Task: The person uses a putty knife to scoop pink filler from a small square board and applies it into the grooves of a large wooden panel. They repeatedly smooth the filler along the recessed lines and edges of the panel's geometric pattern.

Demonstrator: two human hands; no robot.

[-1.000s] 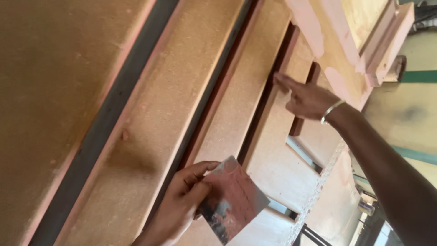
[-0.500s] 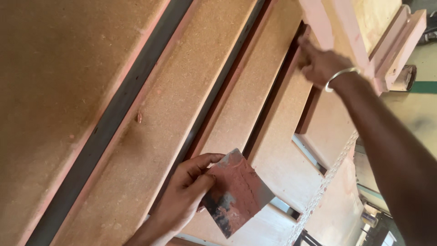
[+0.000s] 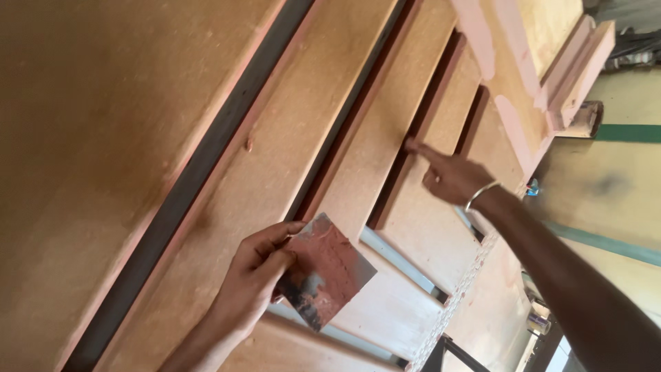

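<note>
Rusty scraper [image 3: 323, 272] in left grip [image 3: 258, 272]

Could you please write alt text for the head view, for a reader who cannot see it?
The left hand holds a putty-smeared flat scraper over brown fibreboard panels, while the right hand points an index finger at a dark gap between two panels.

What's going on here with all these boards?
A person stands over a brown fibreboard panel piece with long dark slots, parts of it smeared with pink filler. The left hand holds a flat square metal scraper caked with reddish-pink filler, raised just above the boards. The right hand, a thin silver bangle on its wrist, points its forefinger at the edge of one dark slot between two boards.
</note>
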